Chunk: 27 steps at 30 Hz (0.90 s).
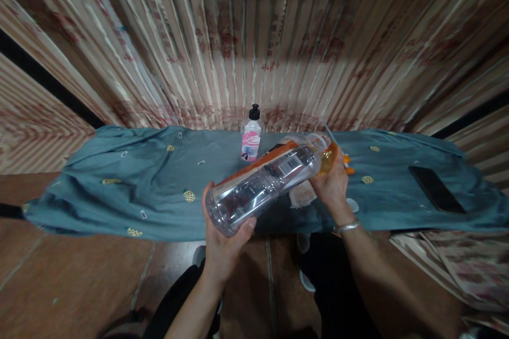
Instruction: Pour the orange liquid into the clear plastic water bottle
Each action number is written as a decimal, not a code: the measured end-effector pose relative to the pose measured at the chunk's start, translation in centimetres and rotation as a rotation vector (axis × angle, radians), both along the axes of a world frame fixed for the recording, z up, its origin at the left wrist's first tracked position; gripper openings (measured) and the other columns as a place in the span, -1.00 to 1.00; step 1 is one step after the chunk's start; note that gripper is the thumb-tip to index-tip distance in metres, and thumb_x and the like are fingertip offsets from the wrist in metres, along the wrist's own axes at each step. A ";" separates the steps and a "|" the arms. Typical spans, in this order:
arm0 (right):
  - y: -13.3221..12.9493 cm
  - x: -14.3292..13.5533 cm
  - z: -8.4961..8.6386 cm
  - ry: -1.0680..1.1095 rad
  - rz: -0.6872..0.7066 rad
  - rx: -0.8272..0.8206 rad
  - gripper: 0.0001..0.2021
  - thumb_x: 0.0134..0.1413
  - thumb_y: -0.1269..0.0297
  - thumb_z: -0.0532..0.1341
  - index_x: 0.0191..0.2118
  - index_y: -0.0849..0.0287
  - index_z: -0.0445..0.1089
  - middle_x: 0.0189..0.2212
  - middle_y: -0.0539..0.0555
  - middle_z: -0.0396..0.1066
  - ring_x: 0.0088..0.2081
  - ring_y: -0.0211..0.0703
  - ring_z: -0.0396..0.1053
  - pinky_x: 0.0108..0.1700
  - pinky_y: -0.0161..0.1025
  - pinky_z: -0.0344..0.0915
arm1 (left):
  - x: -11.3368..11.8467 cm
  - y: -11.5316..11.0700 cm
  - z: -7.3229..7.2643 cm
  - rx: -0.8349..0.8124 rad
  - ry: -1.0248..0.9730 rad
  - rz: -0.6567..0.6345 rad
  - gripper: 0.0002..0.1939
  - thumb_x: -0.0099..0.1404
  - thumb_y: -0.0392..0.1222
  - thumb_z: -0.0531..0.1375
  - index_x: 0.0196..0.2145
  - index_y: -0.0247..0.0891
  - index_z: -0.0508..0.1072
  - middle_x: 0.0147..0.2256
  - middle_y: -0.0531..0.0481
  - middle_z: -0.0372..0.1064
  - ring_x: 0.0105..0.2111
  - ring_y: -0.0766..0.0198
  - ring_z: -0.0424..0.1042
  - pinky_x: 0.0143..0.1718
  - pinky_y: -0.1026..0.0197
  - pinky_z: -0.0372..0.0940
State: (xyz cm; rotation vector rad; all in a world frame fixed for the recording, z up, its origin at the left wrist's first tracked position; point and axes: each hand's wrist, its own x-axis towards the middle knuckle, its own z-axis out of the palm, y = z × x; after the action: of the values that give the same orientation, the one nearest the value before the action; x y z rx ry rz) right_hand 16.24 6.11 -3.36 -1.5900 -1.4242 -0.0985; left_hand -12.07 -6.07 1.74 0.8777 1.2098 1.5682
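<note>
My left hand [226, 243] is wrapped round the base of a large clear plastic bottle [262, 185] with an orange and dark printed label. The bottle is tilted, its mouth up and to the right. At that mouth, my right hand [332, 183] is closed on a small clear container with amber liquid [328, 159], partly hidden by the fingers. Whether the two touch, I cannot tell. Beneath the large bottle lies a pale, flat item [303, 194], partly covered. Behind it stands an upright clear bottle [251, 140] with a pink and white label and black cap.
A teal patterned cloth [159, 169] covers the narrow table. On the right lies a dark phone [436, 189]. Small orange pieces [349, 170] and a white round item [352, 205] are beside my right hand. A pleated curtain [238, 37] hangs behind.
</note>
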 end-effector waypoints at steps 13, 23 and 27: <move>-0.1 -0.3 0.6 0.030 0.013 -0.018 -0.10 0.15 -0.27 0.45 0.43 0.17 0.31 0.22 0.39 0.65 0.21 0.36 0.67 0.22 0.24 0.67 | -0.3 0.3 -0.6 0.047 -0.004 -0.013 0.32 0.15 0.14 0.69 0.64 0.05 0.07 0.21 -0.20 0.57 0.20 -0.20 0.70 0.28 -0.23 0.58; -0.1 -0.2 0.3 0.030 0.008 -0.007 -0.10 0.18 -0.24 0.43 0.47 0.16 0.27 0.25 0.38 0.63 0.23 0.37 0.65 0.26 0.30 0.65 | -0.2 0.3 -0.2 0.063 0.022 -0.009 0.13 0.15 0.15 0.68 0.49 0.00 0.23 0.14 -0.16 0.56 0.11 -0.17 0.71 0.22 -0.22 0.60; 0.0 -0.2 0.2 0.037 0.009 -0.001 -0.09 0.16 -0.25 0.41 0.46 0.20 0.27 0.24 0.41 0.63 0.24 0.39 0.65 0.26 0.32 0.65 | -0.1 0.4 0.0 0.052 0.009 -0.008 0.12 0.13 0.16 0.70 0.47 -0.01 0.23 0.13 -0.15 0.57 0.07 -0.13 0.72 0.20 -0.19 0.61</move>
State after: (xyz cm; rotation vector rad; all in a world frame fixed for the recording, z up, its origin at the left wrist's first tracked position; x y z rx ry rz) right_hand 16.09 6.07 -3.15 -1.5791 -1.4030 -0.0631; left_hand -12.18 -5.71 1.78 0.9231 1.1749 1.5968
